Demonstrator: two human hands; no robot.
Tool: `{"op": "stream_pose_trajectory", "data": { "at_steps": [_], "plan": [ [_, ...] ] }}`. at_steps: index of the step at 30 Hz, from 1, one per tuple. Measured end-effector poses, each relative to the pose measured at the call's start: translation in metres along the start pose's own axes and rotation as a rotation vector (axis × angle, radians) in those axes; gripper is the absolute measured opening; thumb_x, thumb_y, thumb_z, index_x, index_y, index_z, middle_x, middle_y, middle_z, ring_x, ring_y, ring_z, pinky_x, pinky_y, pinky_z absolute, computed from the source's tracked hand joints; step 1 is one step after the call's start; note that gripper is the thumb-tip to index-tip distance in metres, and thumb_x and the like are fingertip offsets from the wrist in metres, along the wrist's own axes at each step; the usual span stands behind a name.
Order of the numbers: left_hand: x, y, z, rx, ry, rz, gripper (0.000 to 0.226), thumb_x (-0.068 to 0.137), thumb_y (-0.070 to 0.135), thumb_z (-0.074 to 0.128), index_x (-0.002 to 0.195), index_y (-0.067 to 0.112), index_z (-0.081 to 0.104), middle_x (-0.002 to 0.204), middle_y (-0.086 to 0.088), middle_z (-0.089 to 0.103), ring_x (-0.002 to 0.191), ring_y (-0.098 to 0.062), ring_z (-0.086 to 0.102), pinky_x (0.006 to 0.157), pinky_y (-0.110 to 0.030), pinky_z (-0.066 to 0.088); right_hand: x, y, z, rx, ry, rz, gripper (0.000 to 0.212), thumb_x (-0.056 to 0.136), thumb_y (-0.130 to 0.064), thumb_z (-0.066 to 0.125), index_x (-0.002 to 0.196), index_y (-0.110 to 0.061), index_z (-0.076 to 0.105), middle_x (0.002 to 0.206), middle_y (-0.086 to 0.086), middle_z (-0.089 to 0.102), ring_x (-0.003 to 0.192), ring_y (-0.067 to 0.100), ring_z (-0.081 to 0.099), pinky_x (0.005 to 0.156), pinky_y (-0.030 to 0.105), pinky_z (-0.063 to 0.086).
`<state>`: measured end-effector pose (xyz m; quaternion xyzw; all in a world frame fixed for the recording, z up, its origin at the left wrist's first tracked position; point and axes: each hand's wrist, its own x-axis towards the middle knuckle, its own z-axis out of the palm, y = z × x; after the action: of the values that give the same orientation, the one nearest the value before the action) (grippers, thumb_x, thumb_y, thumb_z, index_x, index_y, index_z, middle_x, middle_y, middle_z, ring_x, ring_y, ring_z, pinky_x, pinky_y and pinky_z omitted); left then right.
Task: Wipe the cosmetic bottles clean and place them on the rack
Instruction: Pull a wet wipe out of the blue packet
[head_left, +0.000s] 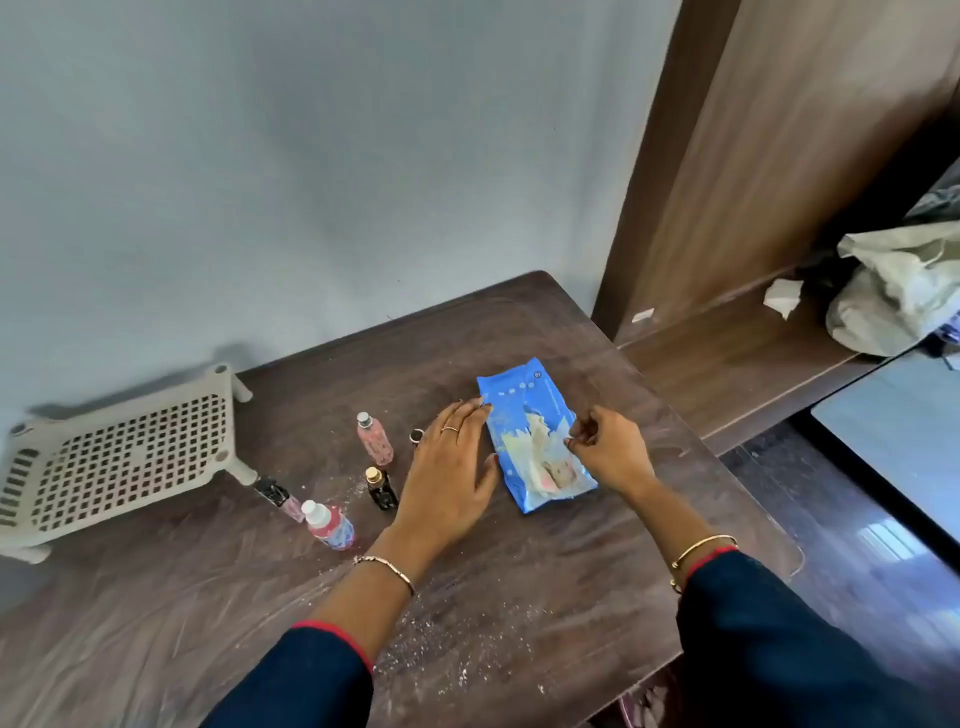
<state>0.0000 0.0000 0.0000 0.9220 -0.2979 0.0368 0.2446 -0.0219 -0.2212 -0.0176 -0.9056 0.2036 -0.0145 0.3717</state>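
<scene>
A blue pack of wet wipes (524, 410) lies flat on the dark wooden table (519, 597). My left hand (452, 473) rests flat beside it, fingertips touching its left edge. My right hand (608, 447) pinches at the pack's flap on the right side. Left of my hands stand a pink bottle (374, 439), a small dark bottle with a gold cap (381, 488), and a white-capped bottle with a red and blue label (328, 525). A slim pink tube with a black cap (280, 498) lies on the table. The beige perforated rack (119, 462) stands at the far left.
A small round dark jar (416, 435) sits just behind my left hand. White powder is scattered over the tabletop. A grey wall runs behind the table. To the right are a wooden shelf (727, 364) with plastic bags (898, 291) and a crumpled tissue.
</scene>
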Motion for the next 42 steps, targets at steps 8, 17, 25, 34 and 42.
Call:
{"op": "stream_pose_trajectory", "data": {
  "at_steps": [8,17,25,34,42],
  "plan": [
    [-0.014,0.000,0.013,-0.057,0.027,-0.006,0.046,0.088,0.016,0.057,0.132,0.012,0.048,0.135,0.000,0.049,0.126,-0.016,0.042,0.110,-0.026,0.031,0.003,0.018,0.024,-0.001,-0.063,0.043,0.017,0.087,-0.018,0.064,0.102,-0.012,0.070,0.100,-0.001,0.069,0.080,0.009,0.057,0.070,0.019,0.041],
    [-0.019,0.006,0.015,-0.104,-0.032,-0.071,0.047,0.089,0.014,0.055,0.135,0.017,0.045,0.134,0.002,0.049,0.122,-0.011,0.044,0.106,-0.017,0.029,0.016,0.007,0.043,0.094,0.024,0.201,0.027,0.084,-0.042,0.066,0.096,-0.018,0.068,0.091,-0.005,0.066,0.079,0.010,0.056,0.067,0.024,0.043],
    [-0.024,0.007,0.014,-0.121,-0.053,-0.109,0.046,0.091,0.016,0.053,0.136,0.018,0.043,0.134,0.002,0.049,0.120,-0.008,0.044,0.100,-0.008,0.025,0.021,0.001,0.048,0.112,0.047,0.077,0.024,0.086,-0.029,0.067,0.109,-0.021,0.064,0.113,0.001,0.060,0.095,0.012,0.059,0.071,0.023,0.041],
    [-0.025,0.005,0.014,-0.144,-0.060,-0.149,0.047,0.092,0.018,0.053,0.137,0.018,0.040,0.134,0.002,0.048,0.118,-0.009,0.046,0.097,-0.011,0.028,0.024,0.002,0.056,0.048,0.006,0.101,0.012,0.089,-0.023,0.060,0.097,-0.017,0.066,0.116,0.001,0.057,0.092,0.012,0.055,0.071,0.027,0.044],
    [-0.028,0.004,0.018,-0.166,-0.102,-0.168,0.047,0.093,0.021,0.051,0.139,0.019,0.038,0.137,0.002,0.047,0.122,-0.010,0.046,0.102,-0.019,0.033,0.020,0.006,0.056,-0.061,-0.030,0.110,0.030,0.086,-0.023,0.064,0.115,-0.026,0.058,0.122,0.000,0.051,0.103,0.018,0.058,0.076,0.032,0.050]
  ]
}}
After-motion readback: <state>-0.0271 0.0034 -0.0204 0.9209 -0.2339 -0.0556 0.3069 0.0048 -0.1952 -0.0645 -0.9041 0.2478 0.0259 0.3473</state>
